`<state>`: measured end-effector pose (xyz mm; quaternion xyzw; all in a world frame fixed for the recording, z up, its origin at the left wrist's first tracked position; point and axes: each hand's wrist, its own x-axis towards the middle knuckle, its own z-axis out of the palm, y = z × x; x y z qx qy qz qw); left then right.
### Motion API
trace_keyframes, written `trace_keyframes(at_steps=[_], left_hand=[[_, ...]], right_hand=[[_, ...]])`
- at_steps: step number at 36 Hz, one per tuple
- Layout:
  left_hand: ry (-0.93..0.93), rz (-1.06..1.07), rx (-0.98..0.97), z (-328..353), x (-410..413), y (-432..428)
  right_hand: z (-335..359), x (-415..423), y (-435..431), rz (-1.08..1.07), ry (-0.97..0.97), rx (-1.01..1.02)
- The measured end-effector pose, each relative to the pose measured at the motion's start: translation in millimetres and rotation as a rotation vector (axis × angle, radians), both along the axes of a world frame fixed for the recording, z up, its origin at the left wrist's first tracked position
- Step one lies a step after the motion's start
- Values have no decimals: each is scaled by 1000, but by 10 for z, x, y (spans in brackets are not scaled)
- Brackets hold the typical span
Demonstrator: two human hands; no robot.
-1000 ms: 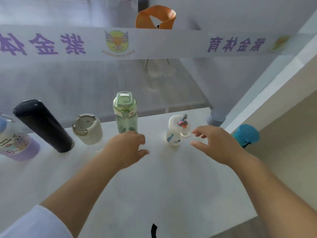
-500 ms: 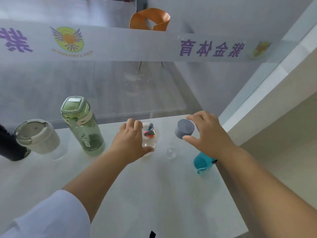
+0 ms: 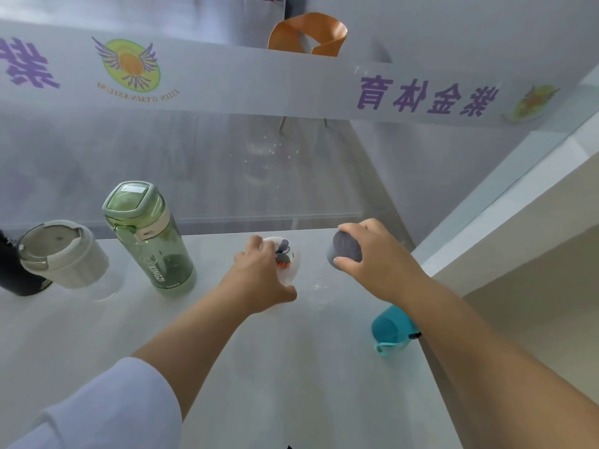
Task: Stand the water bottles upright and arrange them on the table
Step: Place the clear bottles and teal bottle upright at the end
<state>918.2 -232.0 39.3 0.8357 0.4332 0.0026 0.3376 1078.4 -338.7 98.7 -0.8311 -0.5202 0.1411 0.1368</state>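
Note:
On the white table [image 3: 291, 377] my left hand [image 3: 259, 280] wraps around a small white bottle [image 3: 288, 260] with an orange and grey straw lid, standing upright. My right hand [image 3: 382, 257] grips a grey bottle [image 3: 345, 252] at its top, near the table's far right corner. A green transparent bottle [image 3: 152, 241] stands upright to the left. A white cup with a grey lid [image 3: 61, 254] stands further left, and a black bottle [image 3: 13, 273] shows at the left edge. A teal bottle [image 3: 390, 328] lies partly hidden under my right forearm at the right edge.
A frosted glass partition with purple lettering and a green-orange logo [image 3: 129, 64] rises directly behind the table. An orange chair [image 3: 308, 34] shows beyond it. The table's right edge drops off beside a beige wall [image 3: 518, 286].
My left hand has closed around the small white bottle. My right hand has taken hold of the grey bottle and moved it a little. The view has shifted right.

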Motion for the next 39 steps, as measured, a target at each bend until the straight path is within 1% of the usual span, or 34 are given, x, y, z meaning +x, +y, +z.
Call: trace_keyframes(at_steps=[8,19,27,39], left_hand=[[39,58,28,-1,-30,138],[-2,135,0,-9,-39,193],[15,154,19,-1,-62,317],[51,160,41,48,-101,408]], right_hand=[[16,54,235,11,64,30],[-11,77,441,50,85,57],[-53,53,515,103,75,66],[-55,112,635,111,38,-16]])
